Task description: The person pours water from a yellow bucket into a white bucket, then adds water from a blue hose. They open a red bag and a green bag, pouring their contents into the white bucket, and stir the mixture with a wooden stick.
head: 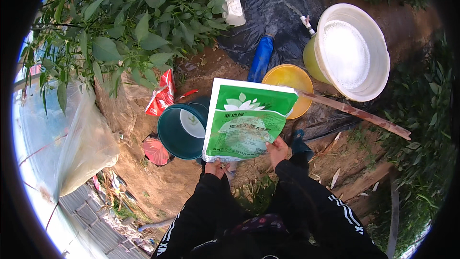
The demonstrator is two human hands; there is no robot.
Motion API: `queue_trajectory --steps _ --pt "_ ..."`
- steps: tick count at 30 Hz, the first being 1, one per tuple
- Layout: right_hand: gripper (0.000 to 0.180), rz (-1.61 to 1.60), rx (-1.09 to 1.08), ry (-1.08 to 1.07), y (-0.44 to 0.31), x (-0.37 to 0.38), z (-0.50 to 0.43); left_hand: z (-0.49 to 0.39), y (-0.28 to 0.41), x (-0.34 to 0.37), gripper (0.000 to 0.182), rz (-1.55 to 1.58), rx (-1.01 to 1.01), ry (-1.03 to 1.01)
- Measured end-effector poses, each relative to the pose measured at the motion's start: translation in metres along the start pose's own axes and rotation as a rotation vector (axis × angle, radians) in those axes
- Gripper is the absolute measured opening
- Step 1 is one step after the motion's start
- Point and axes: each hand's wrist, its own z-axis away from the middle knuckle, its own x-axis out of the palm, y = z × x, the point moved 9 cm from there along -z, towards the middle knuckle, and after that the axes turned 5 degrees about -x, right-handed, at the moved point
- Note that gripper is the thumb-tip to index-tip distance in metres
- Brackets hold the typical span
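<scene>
Between both hands I hold a green and white printed plastic bag (248, 122), its printed face towards me. My left hand (216, 168) grips its lower left corner, and my right hand (277, 151) pinches its lower right edge. Left of the bag and partly behind it is a dark green bucket (181, 133) with something white inside. A yellow basin (302, 106) lies beyond the bag's right side, partly covered by it. A long wooden strip (355, 112) reaches from the basin out to the right.
A large pale tub (381, 61) with foamy liquid stands at upper right. Water flows from a blue hose (260, 57) onto black plastic sheeting (248, 39). A white jug (234, 10) lies near leafy plants (143, 25). Red packets (162, 95) lie left; clear film (86, 140) hangs far left.
</scene>
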Motion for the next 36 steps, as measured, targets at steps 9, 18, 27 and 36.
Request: queue_trajectory --steps 9,18,27,36 --pt "0.029 0.046 -0.159 -0.033 -0.035 0.001 0.015 -0.021 0.003 0.01 0.059 0.096 0.038 0.278" --pt "0.014 0.311 -0.259 0.058 -0.009 -0.045 -0.039 0.095 0.133 0.136 0.081 -0.753 1.043 0.22" --pt "0.023 0.472 -0.314 -0.063 -0.029 -0.072 -0.033 0.202 0.125 0.301 0.06 -1.763 1.615 0.041" --pt "0.033 0.264 -0.276 -0.108 -0.047 -0.088 -0.031 0.214 0.103 0.289 0.013 -1.721 1.587 -0.065"
